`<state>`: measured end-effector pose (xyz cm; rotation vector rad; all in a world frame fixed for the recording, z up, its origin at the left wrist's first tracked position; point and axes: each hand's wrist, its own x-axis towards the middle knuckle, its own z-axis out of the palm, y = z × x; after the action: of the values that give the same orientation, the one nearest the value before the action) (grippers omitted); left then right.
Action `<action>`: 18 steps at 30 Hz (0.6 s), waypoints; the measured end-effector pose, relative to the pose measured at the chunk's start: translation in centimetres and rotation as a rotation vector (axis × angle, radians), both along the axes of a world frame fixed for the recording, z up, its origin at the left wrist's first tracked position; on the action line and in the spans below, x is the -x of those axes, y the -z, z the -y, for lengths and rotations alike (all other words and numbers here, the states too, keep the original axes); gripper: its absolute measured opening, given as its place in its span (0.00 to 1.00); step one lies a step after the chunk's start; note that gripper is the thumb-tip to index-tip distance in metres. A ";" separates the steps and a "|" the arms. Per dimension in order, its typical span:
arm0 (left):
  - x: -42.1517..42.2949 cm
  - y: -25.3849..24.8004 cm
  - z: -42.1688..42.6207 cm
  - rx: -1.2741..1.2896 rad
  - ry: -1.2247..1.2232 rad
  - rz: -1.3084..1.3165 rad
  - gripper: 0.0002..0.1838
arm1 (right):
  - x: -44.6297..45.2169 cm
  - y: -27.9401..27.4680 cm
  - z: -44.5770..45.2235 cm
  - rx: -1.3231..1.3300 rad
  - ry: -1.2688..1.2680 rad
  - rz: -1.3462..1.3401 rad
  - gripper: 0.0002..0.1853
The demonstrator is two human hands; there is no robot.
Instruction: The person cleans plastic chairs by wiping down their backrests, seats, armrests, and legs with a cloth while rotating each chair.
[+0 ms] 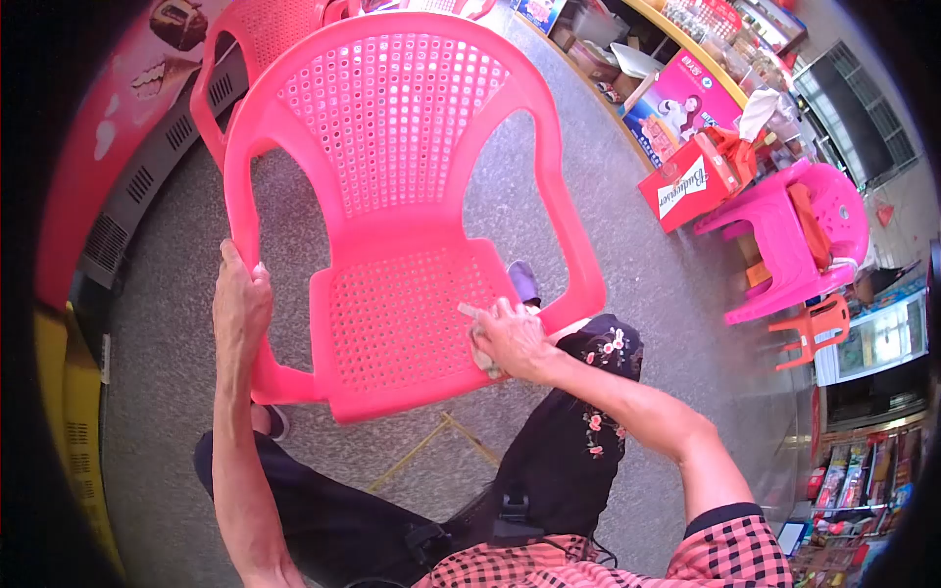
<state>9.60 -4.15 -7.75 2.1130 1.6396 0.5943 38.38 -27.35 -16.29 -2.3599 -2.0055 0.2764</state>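
A pink plastic armchair [402,294] with a perforated seat and back stands in front of me, between my knees. My left hand [241,297] is closed around its left armrest, thumb on the near side. On the right edge of the seat, my right hand [512,338] presses a pale, crumpled cloth [482,358] against the plastic. Most of the cloth is hidden under my fingers and palm.
Behind it stands another pink chair [265,39], beside a red freezer cabinet [74,176]. To the right are a red Budweiser box [691,181], a magenta chair [784,245] and a small orange chair [814,328]. Shelves of goods [863,480] line the far right.
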 end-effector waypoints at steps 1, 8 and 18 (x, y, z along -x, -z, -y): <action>0.0 0.0 0.0 -0.002 0.000 -0.009 0.22 | -0.4 0.6 -1.4 -0.002 0.000 -0.009 0.30; -0.3 -0.6 0.3 0.005 -0.028 -0.084 0.24 | -7.2 1.2 -13.5 -0.230 0.060 0.086 0.21; -0.3 0.4 -0.3 -0.022 -0.040 -0.033 0.22 | -8.2 -0.5 -10.9 0.153 0.188 0.033 0.20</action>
<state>9.86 -3.86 -8.14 2.1209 1.7049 0.5955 46.63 -16.45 -15.79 -2.6391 -1.8182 0.3995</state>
